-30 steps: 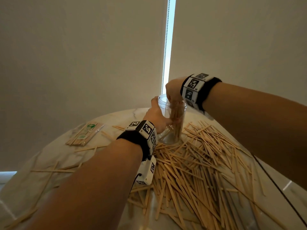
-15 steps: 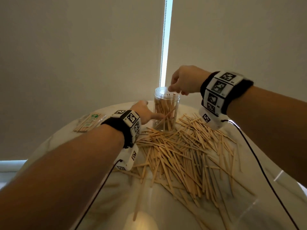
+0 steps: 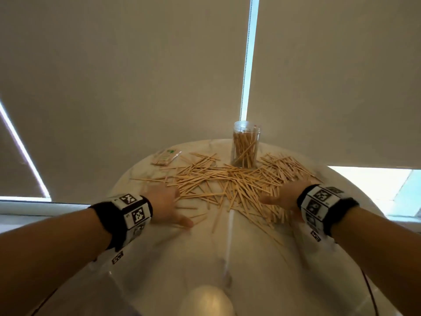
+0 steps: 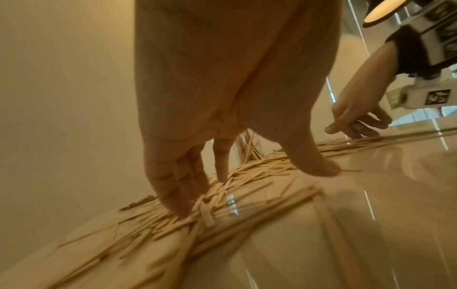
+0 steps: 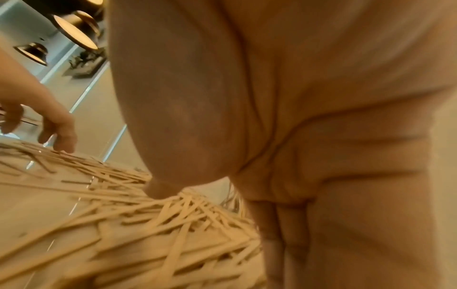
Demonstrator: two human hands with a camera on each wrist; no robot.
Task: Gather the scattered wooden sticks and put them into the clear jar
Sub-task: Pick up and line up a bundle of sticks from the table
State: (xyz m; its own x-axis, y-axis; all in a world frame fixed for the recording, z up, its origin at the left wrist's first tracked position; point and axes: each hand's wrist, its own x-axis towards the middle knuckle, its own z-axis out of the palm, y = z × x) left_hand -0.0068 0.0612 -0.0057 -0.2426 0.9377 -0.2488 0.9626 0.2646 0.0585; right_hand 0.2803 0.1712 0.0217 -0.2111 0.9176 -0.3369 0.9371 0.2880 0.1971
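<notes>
A clear jar (image 3: 245, 144) stands upright at the far edge of the round marble table (image 3: 250, 258), partly filled with wooden sticks. A wide pile of loose wooden sticks (image 3: 227, 183) (image 4: 222, 187) (image 5: 148, 219) lies in front of it. My left hand (image 3: 166, 204) (image 4: 222, 156) is spread at the pile's left side, straight fingers (image 4: 178, 195) touching the sticks. My right hand (image 3: 282, 197) (image 5: 247, 176) is spread at the pile's right side, thumb (image 5: 160, 187) down on the sticks. Neither hand holds anything.
A flat clear packet of sticks with a green label (image 3: 165, 157) lies at the table's far left. A few stray sticks (image 3: 148, 179) lie left of the pile. Closed roller blinds (image 3: 136, 76) hang behind the table. A rounded pale object (image 3: 207, 301) sits at the near edge.
Both hands have left the jar and come back toward me, dropping to the two sides of the stick pile. The jar stands alone, and my view has pulled back from the table.
</notes>
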